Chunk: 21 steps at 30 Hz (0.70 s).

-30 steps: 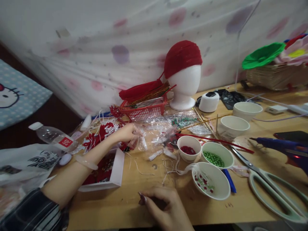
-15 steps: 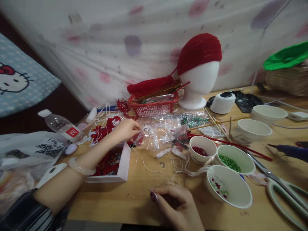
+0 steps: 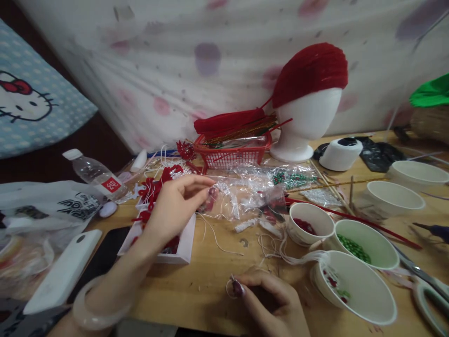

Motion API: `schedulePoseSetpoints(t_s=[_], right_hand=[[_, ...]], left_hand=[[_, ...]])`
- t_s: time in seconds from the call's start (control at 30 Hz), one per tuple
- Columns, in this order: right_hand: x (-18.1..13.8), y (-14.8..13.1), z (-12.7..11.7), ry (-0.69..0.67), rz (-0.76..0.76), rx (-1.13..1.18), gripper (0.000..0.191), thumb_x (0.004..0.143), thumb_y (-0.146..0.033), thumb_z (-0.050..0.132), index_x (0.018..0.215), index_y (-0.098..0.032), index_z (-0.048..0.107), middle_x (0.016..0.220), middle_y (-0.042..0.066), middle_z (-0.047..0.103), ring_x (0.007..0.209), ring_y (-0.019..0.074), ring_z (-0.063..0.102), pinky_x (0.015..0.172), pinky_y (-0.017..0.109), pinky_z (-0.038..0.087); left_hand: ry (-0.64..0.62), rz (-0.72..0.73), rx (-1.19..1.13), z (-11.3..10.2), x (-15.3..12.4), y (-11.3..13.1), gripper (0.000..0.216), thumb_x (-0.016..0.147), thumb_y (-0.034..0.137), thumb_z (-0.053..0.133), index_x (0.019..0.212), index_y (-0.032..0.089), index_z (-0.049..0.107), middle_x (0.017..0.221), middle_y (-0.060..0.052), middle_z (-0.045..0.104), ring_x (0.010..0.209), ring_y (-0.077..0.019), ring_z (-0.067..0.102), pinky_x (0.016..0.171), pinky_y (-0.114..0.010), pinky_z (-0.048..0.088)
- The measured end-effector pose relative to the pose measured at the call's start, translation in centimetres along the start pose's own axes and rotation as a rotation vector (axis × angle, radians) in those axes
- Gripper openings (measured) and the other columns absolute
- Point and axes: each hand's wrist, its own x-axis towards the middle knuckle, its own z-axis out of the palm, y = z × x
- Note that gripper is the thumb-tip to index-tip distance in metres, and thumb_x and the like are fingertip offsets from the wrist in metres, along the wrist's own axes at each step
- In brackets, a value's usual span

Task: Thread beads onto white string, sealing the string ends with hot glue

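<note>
Fingers (image 3: 192, 181) half curled, the left hand (image 3: 171, 210) seems to touch a clear plastic bag (image 3: 250, 189) in front of the red plastic basket (image 3: 242, 158); whether it grips, I cannot tell. Well forward of the basket, white thread (image 3: 228, 289), seemingly unbeaded so far, thin, bent into 1 loop, is pinched by the right hand (image 3: 271, 299). Front-right of the basket, red beads (image 3: 303, 227) remain loose, then cords (image 3: 310, 257), apparently beaded already, drape into a cup (image 3: 368, 290) beside green beads (image 3: 354, 248).
</note>
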Motion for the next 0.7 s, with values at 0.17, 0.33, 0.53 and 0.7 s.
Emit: schedulePoseSetpoints(t_s=[0.17,0.33,0.53,0.7], right_hand=[[0.1,0.2,-0.6,0.023,0.047,0.118,0.008,0.082,-0.03,0.073,0.077,-0.028,0.08,0.069,0.001,0.076,0.066,0.0154,0.069,0.064,0.019,0.054],[0.1,0.2,-1.0,0.008,-0.069,0.126,0.017,0.084,-0.019,0.07,0.088,-0.032,0.081,0.074,-0.001,0.076,0.068,0.0133,0.07,0.065,0.018,0.055],[0.0,-0.4,-0.6,0.102,-0.102,0.115,0.027,0.081,-0.012,0.07,0.09,-0.035,0.081,0.074,-0.002,0.076,0.067,0.0117,0.07,0.065,0.016,0.056],[0.0,-0.3,-0.6,0.114,-0.068,0.112,0.026,0.082,-0.012,0.07,0.091,-0.034,0.081,0.073,-0.003,0.075,0.067,0.0116,0.069,0.063,0.017,0.055]], left_hand=[[-0.176,-0.447,-0.768,4.0,-4.9,-1.6,0.026,0.059,0.025,0.091,0.077,0.017,0.074,0.072,-0.002,0.075,0.065,-0.0098,0.067,0.066,-0.019,0.052],[-0.239,-0.722,-1.082,6.0,-7.1,-3.6,0.03,0.054,0.021,0.094,0.075,0.016,0.074,0.07,0.002,0.073,0.064,-0.0069,0.067,0.065,-0.015,0.053],[-0.338,-0.805,-1.128,6.0,-7.3,-4.7,0.035,0.066,0.019,0.088,0.099,0.02,0.075,0.08,0.0,0.077,0.069,-0.0082,0.07,0.065,-0.016,0.057],[-0.384,-0.776,-1.151,5.9,-7.6,-4.9,0.035,0.07,0.018,0.086,0.102,0.019,0.074,0.081,-0.002,0.078,0.073,-0.0079,0.072,0.07,-0.014,0.056]])
